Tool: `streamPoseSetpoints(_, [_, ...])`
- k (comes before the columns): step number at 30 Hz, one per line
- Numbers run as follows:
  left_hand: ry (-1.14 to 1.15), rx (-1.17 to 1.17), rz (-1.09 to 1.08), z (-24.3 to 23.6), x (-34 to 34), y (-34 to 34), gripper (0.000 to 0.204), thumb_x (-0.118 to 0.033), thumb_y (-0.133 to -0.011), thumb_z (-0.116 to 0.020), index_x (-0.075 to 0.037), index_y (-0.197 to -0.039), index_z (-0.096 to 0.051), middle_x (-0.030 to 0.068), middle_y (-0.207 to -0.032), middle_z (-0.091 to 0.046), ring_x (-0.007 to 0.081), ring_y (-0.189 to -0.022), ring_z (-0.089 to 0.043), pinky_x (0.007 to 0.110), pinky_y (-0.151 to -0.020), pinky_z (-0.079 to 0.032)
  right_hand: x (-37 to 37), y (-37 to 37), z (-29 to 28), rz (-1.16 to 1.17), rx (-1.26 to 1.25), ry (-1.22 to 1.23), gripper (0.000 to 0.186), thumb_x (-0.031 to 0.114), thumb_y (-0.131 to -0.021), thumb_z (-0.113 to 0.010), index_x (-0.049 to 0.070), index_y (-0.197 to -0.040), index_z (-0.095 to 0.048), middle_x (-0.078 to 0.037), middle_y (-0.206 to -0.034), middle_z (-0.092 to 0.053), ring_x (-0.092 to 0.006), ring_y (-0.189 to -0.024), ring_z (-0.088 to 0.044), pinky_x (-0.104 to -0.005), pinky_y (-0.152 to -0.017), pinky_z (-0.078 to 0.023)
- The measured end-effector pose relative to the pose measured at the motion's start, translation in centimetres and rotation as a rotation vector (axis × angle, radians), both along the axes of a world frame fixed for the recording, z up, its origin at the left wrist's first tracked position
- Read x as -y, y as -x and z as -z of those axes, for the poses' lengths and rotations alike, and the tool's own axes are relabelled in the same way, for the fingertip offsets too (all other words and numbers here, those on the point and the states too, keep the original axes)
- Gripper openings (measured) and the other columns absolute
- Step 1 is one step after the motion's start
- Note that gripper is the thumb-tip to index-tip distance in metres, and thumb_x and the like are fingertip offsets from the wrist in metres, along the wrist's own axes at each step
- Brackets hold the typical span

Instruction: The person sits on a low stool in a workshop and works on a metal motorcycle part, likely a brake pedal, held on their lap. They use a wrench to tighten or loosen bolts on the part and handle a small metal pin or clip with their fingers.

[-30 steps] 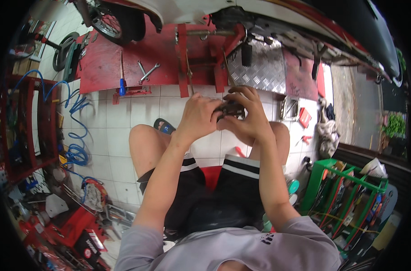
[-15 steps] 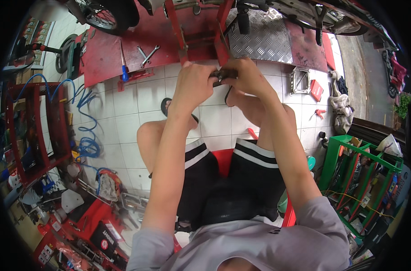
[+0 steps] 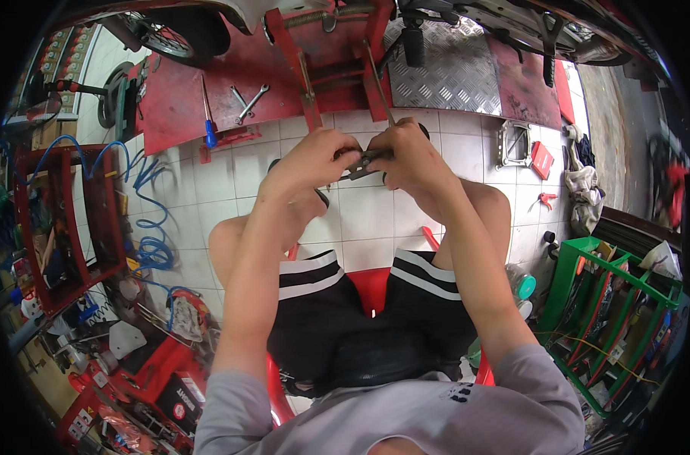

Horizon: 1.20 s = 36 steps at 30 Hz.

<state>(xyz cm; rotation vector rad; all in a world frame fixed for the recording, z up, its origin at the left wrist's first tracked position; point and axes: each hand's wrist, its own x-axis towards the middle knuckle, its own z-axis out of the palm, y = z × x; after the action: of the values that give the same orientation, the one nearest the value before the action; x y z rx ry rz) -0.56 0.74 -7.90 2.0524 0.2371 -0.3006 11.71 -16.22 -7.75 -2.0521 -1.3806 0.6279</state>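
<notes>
Head view: nearest you, your black shorts (image 3: 307, 326) sit either side of a strip of red seat (image 3: 370, 290). Past your knees, your left hand (image 3: 320, 156) is curled nearly closed, gripping one end of a small dark metal part (image 3: 360, 168); your right hand (image 3: 411, 156), just as tightly curled, has the other end. The part is between them, above the tiled floor (image 3: 182, 201). Compared with half a second ago, your hands have parted slightly and more of its middle shows, which suggests a shift of hold rather than a release. Your fingers cover both ends, so its full shape and exact contact points can't be made out. Farther off, right, lie a red box (image 3: 541, 161) and a silver frame (image 3: 503, 150). On the red bench (image 3: 179, 98), a blue-handled screwdriver (image 3: 210, 135) lies left of two wrenches (image 3: 254, 103). Farthest, a motorcycle wheel (image 3: 207, 44) is only partly visible, the machine above it cut off.
</notes>
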Motion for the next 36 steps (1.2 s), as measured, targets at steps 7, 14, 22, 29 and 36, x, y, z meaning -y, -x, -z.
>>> streamPoseSetpoints(7, [-0.061,0.184,-0.171,-0.1,1.5,1.4,0.019,-0.004,-0.079,-0.068,0.002,-0.097,-0.066,0.0174,-0.079,-0.067,0.0305,-0.074,-0.065,0.035,-0.066,-0.049,-0.2,-1.0,-0.2,-0.003,-0.147,-0.086,0.022,0.007,-0.067,-0.079,0.001,-0.087,-0.072,-0.017,-0.073,-0.068,-0.0339,-0.065,-0.064,-0.0409,-0.066,-0.050])
streamPoseSetpoints(14, [-0.198,0.325,-0.239,-0.3,2.2,1.1,0.021,-0.002,-0.075,-0.069,0.000,-0.096,-0.068,0.0158,-0.082,-0.068,0.0306,-0.072,-0.064,0.036,-0.067,-0.048,-0.1,-0.5,-1.9,0.090,-0.169,-0.069,0.027,0.007,-0.068,-0.079,-0.001,-0.092,-0.071,-0.020,-0.075,-0.067,-0.0351,-0.067,-0.064,-0.0383,-0.064,-0.051])
streamPoseSetpoints(22, [-0.355,0.415,-0.240,-0.5,2.5,0.6,0.022,-0.002,-0.072,-0.070,-0.003,-0.094,-0.071,0.0114,-0.082,-0.070,0.0276,-0.077,-0.060,0.037,-0.072,-0.047,0.2,-2.5,0.7,-0.024,-0.155,-0.216,0.026,0.005,-0.068,-0.079,-0.003,-0.091,-0.069,-0.016,-0.077,-0.067,-0.0314,-0.071,-0.063,-0.0386,-0.068,-0.050])
streamPoseSetpoints(29, [-0.490,0.575,-0.255,-1.0,2.4,0.9,0.025,-0.002,-0.070,-0.073,-0.005,-0.094,-0.071,0.0086,-0.089,-0.069,0.0295,-0.084,-0.060,0.037,-0.077,-0.046,-0.7,-2.8,-0.4,-0.001,-0.270,-0.188,0.029,0.007,-0.068,-0.079,-0.002,-0.094,-0.072,-0.019,-0.078,-0.069,-0.0320,-0.069,-0.066,-0.0364,-0.066,-0.050])
streamPoseSetpoints(36, [-0.611,0.840,-0.234,-0.9,2.9,0.4,0.024,-0.002,-0.068,-0.075,-0.008,-0.091,-0.070,0.0046,-0.099,-0.067,0.0266,-0.088,-0.062,0.037,-0.079,-0.046,-1.1,-3.3,-0.8,0.010,-0.280,-0.254,0.029,0.011,-0.066,-0.082,-0.004,-0.090,-0.072,-0.019,-0.077,-0.069,-0.0297,-0.067,-0.066,-0.0350,-0.064,-0.050])
